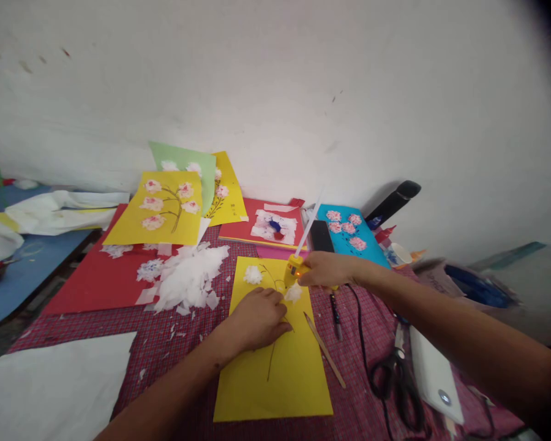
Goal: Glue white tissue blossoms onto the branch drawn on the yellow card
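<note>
Gluing looks like the step in hand: the right hand (328, 269) has its fingers wrapped firmly around a yellow hot glue gun (294, 266), a translucent glue stick (310, 223) jutting from its back and an orange light glowing on its side. Its front end is low over the upper part of a yellow card sheet (275, 392), just beside a white tissue-paper flower (294, 293) near the sheet's right edge; whether the nozzle touches the card, I cannot tell.

The left hand (261, 315) lies palm down across the middle of the sheet, fingers loosely spread and slightly bent, gripping nothing that shows and seemingly steadying the card. It covers part of the drawn branch (270, 362), whose stem runs toward the sheet's bottom edge. Another tissue-paper flower (252, 274) sits at the upper left corner, so the work seems partway along.

The next move, I judge, calls for a small dab at a branch tip, with the left fingers clear of the hot nozzle, then a flower pressed on before the glue sets. Torn white tissue (190, 278) is heaped on the cloth-covered counter (174, 380) beyond the sheet's left edge; a pencil (325, 350) lies along its right edge.
</note>
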`<state>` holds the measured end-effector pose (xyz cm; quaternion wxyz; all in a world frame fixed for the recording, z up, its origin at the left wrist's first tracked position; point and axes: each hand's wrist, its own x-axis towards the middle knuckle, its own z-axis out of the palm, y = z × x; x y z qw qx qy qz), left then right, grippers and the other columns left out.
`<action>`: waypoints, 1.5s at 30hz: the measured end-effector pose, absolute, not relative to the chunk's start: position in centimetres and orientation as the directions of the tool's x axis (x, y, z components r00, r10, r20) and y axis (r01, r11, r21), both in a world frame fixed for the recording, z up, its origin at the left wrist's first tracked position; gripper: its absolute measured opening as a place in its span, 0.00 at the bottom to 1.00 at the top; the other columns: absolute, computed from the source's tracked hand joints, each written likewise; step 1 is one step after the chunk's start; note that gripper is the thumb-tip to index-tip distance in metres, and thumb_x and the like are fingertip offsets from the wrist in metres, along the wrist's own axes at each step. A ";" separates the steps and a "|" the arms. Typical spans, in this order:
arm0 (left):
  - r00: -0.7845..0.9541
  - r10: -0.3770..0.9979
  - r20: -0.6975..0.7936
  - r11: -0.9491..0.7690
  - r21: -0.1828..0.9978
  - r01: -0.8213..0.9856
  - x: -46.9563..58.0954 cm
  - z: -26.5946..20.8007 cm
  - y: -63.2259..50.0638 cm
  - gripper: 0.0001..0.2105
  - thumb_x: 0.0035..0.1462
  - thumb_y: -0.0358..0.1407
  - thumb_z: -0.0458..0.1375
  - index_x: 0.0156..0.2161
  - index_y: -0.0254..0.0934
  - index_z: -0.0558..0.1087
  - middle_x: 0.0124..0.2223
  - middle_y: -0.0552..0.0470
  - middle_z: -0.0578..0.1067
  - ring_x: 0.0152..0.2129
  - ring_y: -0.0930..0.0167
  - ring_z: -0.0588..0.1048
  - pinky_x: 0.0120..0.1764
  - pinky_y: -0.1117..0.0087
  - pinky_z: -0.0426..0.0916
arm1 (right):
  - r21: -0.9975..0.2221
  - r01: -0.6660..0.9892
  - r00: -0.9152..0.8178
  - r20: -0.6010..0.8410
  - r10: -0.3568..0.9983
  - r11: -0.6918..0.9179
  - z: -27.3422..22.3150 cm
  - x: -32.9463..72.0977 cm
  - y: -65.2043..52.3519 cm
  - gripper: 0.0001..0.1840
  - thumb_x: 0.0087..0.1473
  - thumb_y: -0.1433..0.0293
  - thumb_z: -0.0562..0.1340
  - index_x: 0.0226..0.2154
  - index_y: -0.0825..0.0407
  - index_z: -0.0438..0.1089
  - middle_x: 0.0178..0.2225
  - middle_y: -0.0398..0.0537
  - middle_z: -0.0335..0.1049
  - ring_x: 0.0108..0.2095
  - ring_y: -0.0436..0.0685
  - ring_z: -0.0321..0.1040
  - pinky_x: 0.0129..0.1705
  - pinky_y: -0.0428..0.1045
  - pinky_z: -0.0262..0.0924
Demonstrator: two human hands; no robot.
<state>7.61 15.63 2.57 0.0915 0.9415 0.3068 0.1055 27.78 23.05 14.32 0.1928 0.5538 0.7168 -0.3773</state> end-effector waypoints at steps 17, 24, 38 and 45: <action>0.799 0.583 0.148 -0.801 0.267 0.536 7.5 3.0 15.5 0.13 0.63 0.45 0.59 0.38 0.36 0.75 0.43 0.47 0.78 0.42 0.60 0.76 0.44 0.59 0.69 | -0.220 0.960 -0.278 -0.688 0.670 0.173 13.4 27.8 22.8 0.15 0.52 0.62 0.57 0.24 0.56 0.68 0.17 0.46 0.66 0.16 0.50 0.60 0.19 0.45 0.51; 0.801 0.582 0.142 -0.799 0.281 0.532 7.6 3.1 15.6 0.13 0.62 0.45 0.59 0.38 0.36 0.75 0.43 0.46 0.78 0.43 0.60 0.75 0.45 0.59 0.68 | -0.167 0.947 -0.314 -0.654 0.688 0.274 13.3 27.7 22.9 0.16 0.53 0.62 0.56 0.27 0.57 0.71 0.19 0.46 0.65 0.17 0.50 0.60 0.20 0.46 0.50; 0.802 0.579 0.147 -0.801 0.285 0.526 7.5 2.7 15.7 0.13 0.62 0.45 0.60 0.38 0.36 0.75 0.42 0.46 0.78 0.43 0.60 0.75 0.45 0.59 0.67 | -0.117 0.945 -0.306 -0.644 0.701 0.304 12.9 27.8 22.8 0.18 0.55 0.62 0.55 0.30 0.60 0.74 0.21 0.49 0.69 0.18 0.50 0.60 0.22 0.46 0.49; 0.801 0.580 0.148 -0.801 0.279 0.529 7.4 2.6 15.7 0.13 0.62 0.45 0.59 0.38 0.36 0.75 0.42 0.46 0.78 0.43 0.60 0.75 0.45 0.59 0.67 | -0.108 0.953 -0.284 -0.646 0.709 0.283 12.7 28.0 22.8 0.19 0.55 0.63 0.55 0.29 0.61 0.74 0.19 0.51 0.69 0.17 0.51 0.61 0.21 0.46 0.50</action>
